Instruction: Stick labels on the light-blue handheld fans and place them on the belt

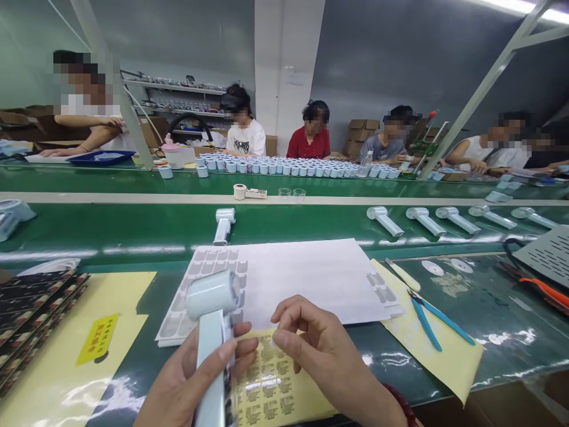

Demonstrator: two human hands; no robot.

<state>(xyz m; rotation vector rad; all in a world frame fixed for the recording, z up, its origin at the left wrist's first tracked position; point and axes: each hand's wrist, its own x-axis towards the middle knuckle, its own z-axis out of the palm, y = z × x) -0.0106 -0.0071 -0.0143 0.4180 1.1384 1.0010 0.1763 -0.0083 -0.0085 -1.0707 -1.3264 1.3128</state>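
My left hand (191,370) is wrapped around the handle of a light-blue handheld device (211,344) with a barrel-shaped head, held upright and slightly tilted. To its right, my right hand (317,350) has thumb and index finger pinched; a tiny pale bit shows at the fingertips, too small to name. Beneath both hands lies a yellow sheet of printed labels (271,391), partly covered by them. Just beyond, white sheets (306,279) bear rows of grey rounded stickers (217,256) on the left and a few more at the right edge.
Blue-handled pliers (438,320) and a pale-handled knife (404,276) rest on yellow paper at right, with orange-handled pliers (542,290) farther right. Similar devices (384,220) line the green conveyor (293,222). Black patterned strips (40,320) lie left. Several co-workers sit opposite behind many light-blue cups (284,169).
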